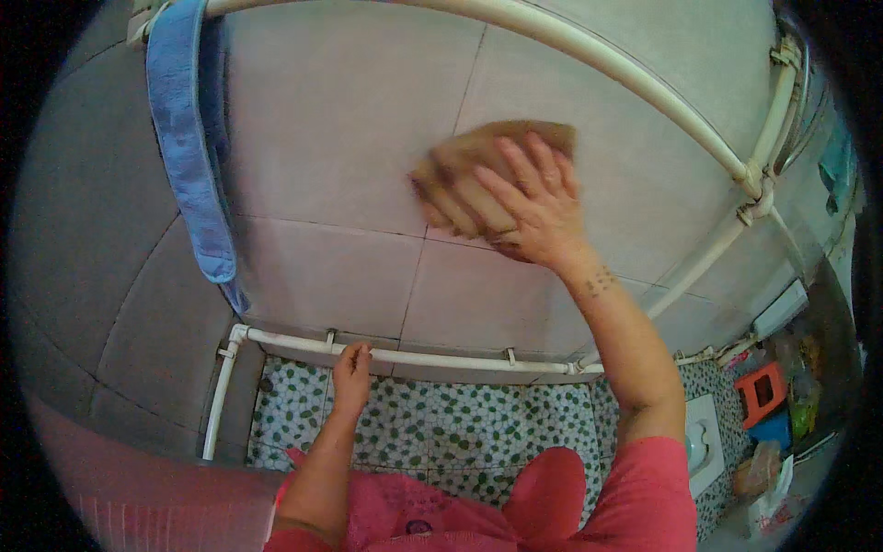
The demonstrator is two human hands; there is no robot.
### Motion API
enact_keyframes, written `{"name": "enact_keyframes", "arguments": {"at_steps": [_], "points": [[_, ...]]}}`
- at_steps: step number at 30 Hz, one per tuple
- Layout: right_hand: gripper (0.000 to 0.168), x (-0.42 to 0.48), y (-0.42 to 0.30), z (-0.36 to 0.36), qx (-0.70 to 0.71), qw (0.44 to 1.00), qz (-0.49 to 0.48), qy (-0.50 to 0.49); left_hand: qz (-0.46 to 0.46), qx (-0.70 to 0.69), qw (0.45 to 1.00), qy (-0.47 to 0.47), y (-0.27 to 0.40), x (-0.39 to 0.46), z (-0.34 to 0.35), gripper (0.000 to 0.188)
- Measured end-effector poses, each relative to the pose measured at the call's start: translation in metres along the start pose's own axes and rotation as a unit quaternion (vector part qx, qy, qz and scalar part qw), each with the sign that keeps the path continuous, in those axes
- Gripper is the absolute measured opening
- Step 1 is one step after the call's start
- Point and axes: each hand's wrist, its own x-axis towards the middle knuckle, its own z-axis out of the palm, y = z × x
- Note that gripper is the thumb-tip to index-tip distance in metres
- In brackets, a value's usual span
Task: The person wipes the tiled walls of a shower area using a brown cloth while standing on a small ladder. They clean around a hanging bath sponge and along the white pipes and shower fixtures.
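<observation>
My right hand (541,207) lies over a folded brown cloth (465,193) and presses it against the pale tiled wall (331,138). The cloth and the fingers look blurred. Its folds bunch up to the left of the fingers, and one edge shows above them. Lower down, my left hand (354,369) is at the low white pipe (441,360), with its fingers curled. Whether those fingers grip the pipe or only rest by it, I cannot tell.
A thick white pipe (593,41) arches across the top, with a blue strip of cloth (183,138) hanging at its left end. Another pipe (710,265) slopes down at right. Near the pebble-patterned floor's right side are a squat toilet (705,441) and an orange stool (759,393).
</observation>
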Motion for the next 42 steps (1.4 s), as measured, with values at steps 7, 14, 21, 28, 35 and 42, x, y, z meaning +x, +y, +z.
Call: {"name": "enact_keyframes", "arguments": {"at_steps": [7,14,21,28,35,42], "points": [[0.092,-0.157,0.126,-0.032,-0.098,0.965,0.229,0.078,-0.017,0.022,1.000,0.014,-0.005,-0.003,-0.010,0.026],[0.090,-0.140,0.131,-0.030,-0.068,0.951,0.276,0.125,-0.019,-0.025,0.999,0.028,-0.020,0.001,-0.020,0.023],[0.078,0.029,0.014,-0.011,-0.067,0.984,0.123,0.109,0.010,-0.030,0.999,0.037,-0.004,0.003,-0.017,0.022],[0.072,0.147,-0.095,0.031,0.067,0.994,0.023,0.077,-0.005,-0.063,0.997,0.046,-0.006,0.006,-0.012,0.022],[0.068,0.166,-0.068,0.026,0.074,0.984,-0.145,0.074,-0.013,-0.051,0.998,0.042,-0.016,0.010,-0.011,0.023],[0.074,0.072,0.037,-0.028,-0.026,0.996,0.029,0.077,-0.022,-0.074,0.996,0.041,-0.012,0.006,-0.010,0.024]]}}
